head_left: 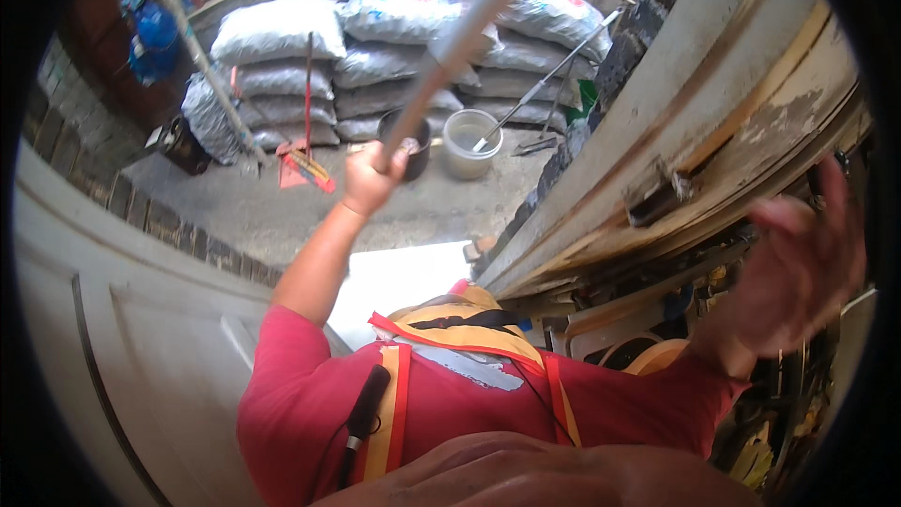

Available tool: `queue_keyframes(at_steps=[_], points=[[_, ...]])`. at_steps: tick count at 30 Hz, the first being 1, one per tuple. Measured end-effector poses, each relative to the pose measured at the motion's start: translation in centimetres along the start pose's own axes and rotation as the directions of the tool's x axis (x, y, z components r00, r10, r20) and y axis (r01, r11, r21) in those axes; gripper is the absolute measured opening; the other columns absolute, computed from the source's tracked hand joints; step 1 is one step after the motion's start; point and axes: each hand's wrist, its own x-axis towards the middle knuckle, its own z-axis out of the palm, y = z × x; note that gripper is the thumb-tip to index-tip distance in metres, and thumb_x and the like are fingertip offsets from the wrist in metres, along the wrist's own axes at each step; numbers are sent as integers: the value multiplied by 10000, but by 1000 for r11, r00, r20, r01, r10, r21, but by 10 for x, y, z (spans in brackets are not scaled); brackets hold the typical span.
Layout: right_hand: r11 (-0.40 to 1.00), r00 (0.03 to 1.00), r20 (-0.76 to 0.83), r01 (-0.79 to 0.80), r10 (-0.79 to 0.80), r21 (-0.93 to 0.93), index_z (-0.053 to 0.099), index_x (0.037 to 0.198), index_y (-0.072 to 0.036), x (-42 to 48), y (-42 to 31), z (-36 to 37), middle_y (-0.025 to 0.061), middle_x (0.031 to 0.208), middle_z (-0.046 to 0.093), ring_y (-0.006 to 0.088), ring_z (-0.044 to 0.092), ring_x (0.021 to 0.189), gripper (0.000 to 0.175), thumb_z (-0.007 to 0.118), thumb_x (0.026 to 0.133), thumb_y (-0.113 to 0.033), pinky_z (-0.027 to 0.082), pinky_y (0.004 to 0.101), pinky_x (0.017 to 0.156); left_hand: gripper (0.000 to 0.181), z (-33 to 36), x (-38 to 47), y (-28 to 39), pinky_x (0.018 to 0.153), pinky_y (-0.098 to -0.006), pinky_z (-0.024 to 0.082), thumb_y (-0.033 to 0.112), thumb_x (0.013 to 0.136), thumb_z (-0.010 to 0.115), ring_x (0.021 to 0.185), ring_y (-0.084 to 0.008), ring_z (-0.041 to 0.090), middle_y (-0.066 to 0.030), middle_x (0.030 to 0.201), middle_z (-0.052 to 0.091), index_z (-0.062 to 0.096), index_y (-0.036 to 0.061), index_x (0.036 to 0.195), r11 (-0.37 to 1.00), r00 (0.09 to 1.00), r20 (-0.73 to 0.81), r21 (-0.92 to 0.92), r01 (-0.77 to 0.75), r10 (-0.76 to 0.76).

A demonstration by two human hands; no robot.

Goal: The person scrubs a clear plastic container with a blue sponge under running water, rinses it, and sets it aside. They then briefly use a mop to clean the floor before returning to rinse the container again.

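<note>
My left hand (pixel 373 176) is wrapped around the lower end of a long pole (pixel 450 49). The pole slants up and to the right, out of the top of the view; its lower part is brown, its upper part grey and blurred. At the right rim, my right hand (pixel 795 274) is raised and blurred, with fingers apart and nothing visible in it. It is nearest to a worn wooden door frame (pixel 704 176) with a dark metal latch piece (pixel 651 204). Beyond my left hand stand a dark bucket (pixel 419 162) and a whitish plastic bucket (pixel 470 165) holding a light-handled tool (pixel 524 100).
Stacked filled sacks (pixel 278 32) line the far wall. A red-handled dustpan (pixel 290 170) and a brush (pixel 310 167) rest on the concrete floor (pixel 281 204). A pale panelled door (pixel 162 338) is at left. A blue bag (pixel 156 32) hangs beside a slanted pipe (pixel 204 56).
</note>
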Motion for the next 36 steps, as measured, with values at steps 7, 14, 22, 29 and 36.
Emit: queue_keyframes(at_steps=[7, 14, 22, 29, 36], points=[[970, 973, 10, 231, -231, -72, 427, 1178, 175, 38, 20, -76, 317, 1100, 520, 364, 537, 906, 480, 296, 822, -119, 418, 434, 815, 221, 15, 133, -21, 476, -231, 363, 172, 803, 689, 516, -54, 422, 37, 566, 469, 520, 58, 716, 894, 987, -35, -430, 125, -155], [516, 975, 147, 214, -168, -830, 546, 1053, 140, 74, 9, -52, 261, 1057, 579, 297, 596, 911, 276, 418, 849, 6, 469, 372, 864, 473, 66, 249, -33, 464, -225, 396, 507, 882, 487, 496, -114, 479, -34, 563, 473, 468, 44, 787, 329, 968, 218, -930, 167, 125], [87, 980, -175, -167, -96, -982, 445, 1231, 49, 158, 27, 78, 199, 1230, 490, 271, 484, 1123, 386, 424, 855, -40, 376, 371, 960, 533, 169, 362, -5, 466, -224, 405, 566, 810, 556, 492, -125, 488, -58, 593, 493, 449, 48, 880, -11, 781, 383, -895, 446, 494], [-490, 983, -179, -141, 31, -861, 355, 1315, 56, 174, 67, 108, 189, 1402, 306, 264, 314, 1291, 539, 490, 918, -281, 226, 361, 1060, 353, 310, 355, 60, 446, -191, 388, 405, 883, 552, 481, -63, 455, -8, 637, 497, 502, 55, 879, 13, 615, 491, -788, 615, 617], [-435, 989, -147, -147, -33, -888, 354, 1305, 83, 170, 75, 89, 213, 1407, 251, 288, 237, 1325, 621, 470, 908, -381, 177, 370, 1073, 493, 414, 313, 94, 367, -229, 337, 542, 897, 417, 380, -98, 420, -11, 497, 434, 466, 71, 758, 223, 330, 493, -767, 602, 805]])
